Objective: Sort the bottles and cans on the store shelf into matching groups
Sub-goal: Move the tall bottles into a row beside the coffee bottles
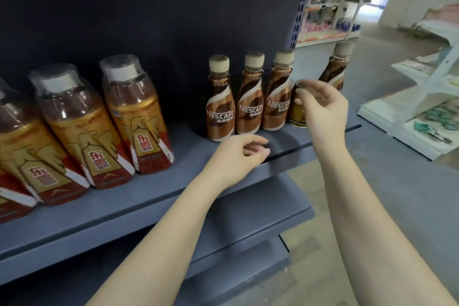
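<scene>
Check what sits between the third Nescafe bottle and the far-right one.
A small gold can on the shelf, the right hand's fingers at its top; head view.

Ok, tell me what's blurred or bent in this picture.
Head view: wide-angle bend tilts the gold bottles leftward and curves the shelf edge; background aisle is soft; the gold can under the right hand is slightly blurred; Nescafe bottles read sharp.

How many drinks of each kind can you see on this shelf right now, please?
Nescafé bottles: 4, one partly hidden behind the right hand
Gold-and-red bottles with clear overcaps: 4, the leftmost cut off by the frame edge
Small gold can: 1
Total: 9
</scene>
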